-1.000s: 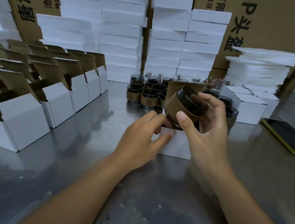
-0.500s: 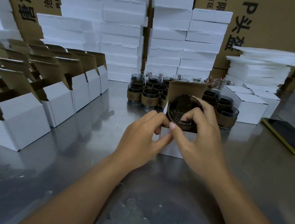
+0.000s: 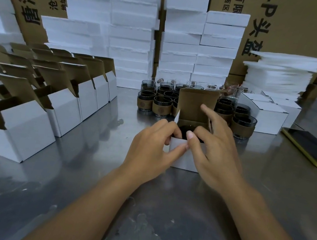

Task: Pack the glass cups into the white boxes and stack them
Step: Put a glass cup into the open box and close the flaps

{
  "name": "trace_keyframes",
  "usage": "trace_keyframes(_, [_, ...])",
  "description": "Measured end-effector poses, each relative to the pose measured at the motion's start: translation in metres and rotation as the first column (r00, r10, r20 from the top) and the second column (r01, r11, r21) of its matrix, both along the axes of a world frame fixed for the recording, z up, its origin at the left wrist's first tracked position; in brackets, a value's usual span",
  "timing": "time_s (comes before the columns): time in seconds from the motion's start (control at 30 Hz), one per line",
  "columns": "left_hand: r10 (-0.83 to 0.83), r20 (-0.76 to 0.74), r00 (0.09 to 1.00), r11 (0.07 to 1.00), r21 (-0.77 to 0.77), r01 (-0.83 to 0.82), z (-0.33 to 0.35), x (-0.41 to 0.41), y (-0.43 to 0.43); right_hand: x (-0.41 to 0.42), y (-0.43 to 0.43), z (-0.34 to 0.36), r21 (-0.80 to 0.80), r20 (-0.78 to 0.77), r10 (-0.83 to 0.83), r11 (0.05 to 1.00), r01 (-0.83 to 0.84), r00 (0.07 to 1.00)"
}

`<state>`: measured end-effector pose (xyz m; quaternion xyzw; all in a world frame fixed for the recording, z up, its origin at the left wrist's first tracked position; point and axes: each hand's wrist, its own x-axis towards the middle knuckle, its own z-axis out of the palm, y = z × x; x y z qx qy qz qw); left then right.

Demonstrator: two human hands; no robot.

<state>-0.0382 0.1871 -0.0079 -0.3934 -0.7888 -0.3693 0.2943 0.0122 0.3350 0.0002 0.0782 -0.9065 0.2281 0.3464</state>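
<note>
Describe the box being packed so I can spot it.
On the steel table, just this side of the cup cluster, one white box stands between the left hand and right hand. The left pinches its front wall. Unlike the open boxes rowed at left, it stands alone, lid up, something dark inside.

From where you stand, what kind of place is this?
Probably a packing area in a warehouse or small factory: rows of open white boxes wait on a steel table, many glass cups stand grouped, and large printed cartons are stacked behind.
</note>
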Motion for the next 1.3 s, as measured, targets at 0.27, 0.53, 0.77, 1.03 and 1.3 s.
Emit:
trace_keyframes(0.27, [-0.084,0.149,0.985,0.974,0.222,0.049,0.004,0.0,0.0,-0.001,-0.008,0.005,-0.329,-0.285,-0.025,0.941,-0.074,0.958])
trace_keyframes(0.53, [-0.202,0.656,0.727,0.948,0.319,-0.024,0.004,-0.009,0.005,-0.014,0.0,0.003,-0.835,0.094,0.128,0.551,0.008,0.987])
trace_keyframes(0.77, [-0.298,0.642,0.706,0.931,0.357,0.069,0.007,-0.008,0.006,-0.014,0.002,0.004,-0.81,0.102,0.249,0.582,-0.064,0.963])
trace_keyframes(1.03, [-0.32,0.587,0.744,0.92,0.381,0.094,0.007,-0.006,0.003,-0.011,0.001,0.011,-0.906,0.116,0.224,0.422,0.011,0.968])
trace_keyframes(1.3, [-0.399,0.555,0.73,0.888,0.433,0.156,0.004,-0.005,0.0,-0.004,-0.007,0.003,-0.643,0.094,0.191,0.761,-0.087,0.977])
